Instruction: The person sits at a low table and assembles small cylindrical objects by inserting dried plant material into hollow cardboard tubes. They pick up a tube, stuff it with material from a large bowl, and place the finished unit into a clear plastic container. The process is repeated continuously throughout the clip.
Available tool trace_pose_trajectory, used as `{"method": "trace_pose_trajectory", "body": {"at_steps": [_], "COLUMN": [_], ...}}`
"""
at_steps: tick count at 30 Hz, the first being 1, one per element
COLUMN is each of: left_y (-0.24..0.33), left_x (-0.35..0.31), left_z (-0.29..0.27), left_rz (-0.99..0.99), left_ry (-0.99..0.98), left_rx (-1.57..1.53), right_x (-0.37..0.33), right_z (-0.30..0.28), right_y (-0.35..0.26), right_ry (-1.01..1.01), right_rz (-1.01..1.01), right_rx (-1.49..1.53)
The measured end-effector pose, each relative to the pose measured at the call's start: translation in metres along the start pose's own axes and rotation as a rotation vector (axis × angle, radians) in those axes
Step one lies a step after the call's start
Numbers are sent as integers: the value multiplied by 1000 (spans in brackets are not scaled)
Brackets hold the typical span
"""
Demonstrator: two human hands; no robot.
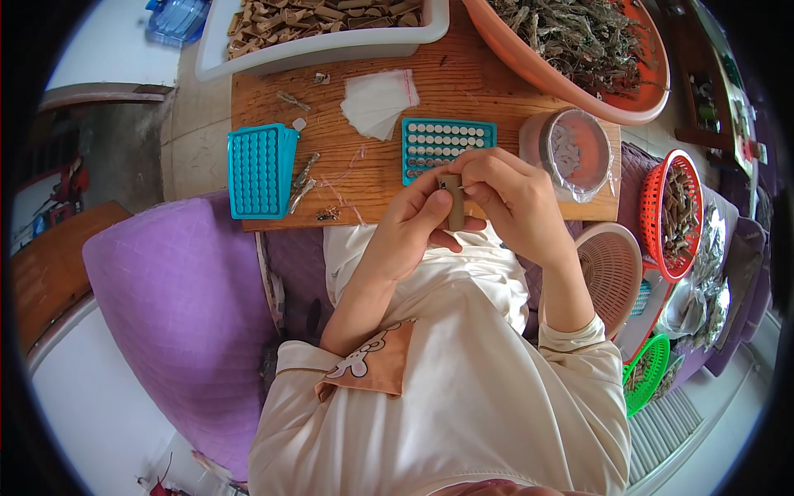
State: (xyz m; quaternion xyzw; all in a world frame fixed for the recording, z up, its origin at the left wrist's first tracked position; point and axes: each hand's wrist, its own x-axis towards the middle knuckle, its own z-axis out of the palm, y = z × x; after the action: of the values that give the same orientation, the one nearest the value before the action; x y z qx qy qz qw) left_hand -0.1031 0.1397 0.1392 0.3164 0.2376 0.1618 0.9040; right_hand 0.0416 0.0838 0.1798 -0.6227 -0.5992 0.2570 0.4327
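At the table (467, 78), hands (407, 225) meet at a seemingly cardboard tube (456, 213).

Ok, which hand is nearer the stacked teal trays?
Left. The left hand is to the right of the stacked teal trays, not touching them; the right hand is farther right.

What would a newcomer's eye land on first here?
Probably the big purple quilted cover at left, and the orange basin at upper right, piled with a dark, silvery tangle. At the top, a white tub is full of brown pieces. In the middle, the left hand holds a brown cylinder, with the right hand's fingers at its upper end.
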Motion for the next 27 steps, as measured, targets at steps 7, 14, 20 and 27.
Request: {"method": "trace_pose_trajectory", "body": {"at_steps": [7,14,20,27], "left_y": [6,-1,2,-19], "left_x": [-2,0,2,-5], "left_z": [-5,-9,8,4], "left_rz": [-26,42,628,1203], "left_ry": [-56,-2,156,84], "left_rx": [-91,-73,228,962], "right_x": [1,-1,-20,-29], "right_z": [5,14,18,27], "right_y": [4,11,17,-19], "right_ry": [53,74,193,-20], "right_rz": [-60,-87,424,535], "right_rx": [30,-3,795,1285]}}
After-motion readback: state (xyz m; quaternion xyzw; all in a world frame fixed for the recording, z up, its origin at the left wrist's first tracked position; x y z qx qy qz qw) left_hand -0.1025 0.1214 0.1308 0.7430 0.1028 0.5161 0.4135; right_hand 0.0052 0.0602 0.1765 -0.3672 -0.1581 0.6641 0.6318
